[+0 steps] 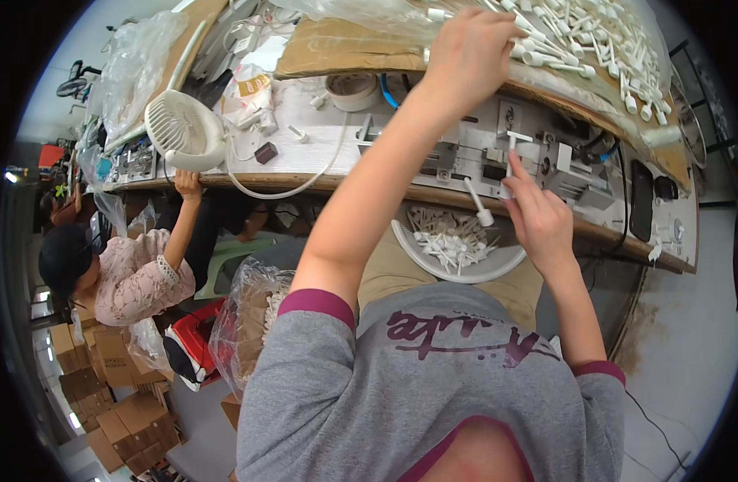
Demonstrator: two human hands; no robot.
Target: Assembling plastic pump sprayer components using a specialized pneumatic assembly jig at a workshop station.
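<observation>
I view the left hand (468, 55) nearer the pile (618, 48), which spreads rightward — its grasp I cannot tell; the right hand (544, 221) pinches a stick (511, 148) at the jig (579, 181) — long axis pointing away from the wearer.

Head-worn fisheye — close, downward over the workbench (301, 165)

Desk (305, 165): whitish top, brown front edge. Metal fixtures (582, 181) along near edge, right of middle. Dark phone (641, 201) farther right, small black object (665, 187) just beside it. Left half — tape roll (354, 98) lying flat, small dark-red block (265, 153), small white part (297, 135) standing up, white cable (273, 196) looping over front edge. Cardboard (337, 48) along far side — heap of white plastic parts (582, 36) on its right portion.
</observation>
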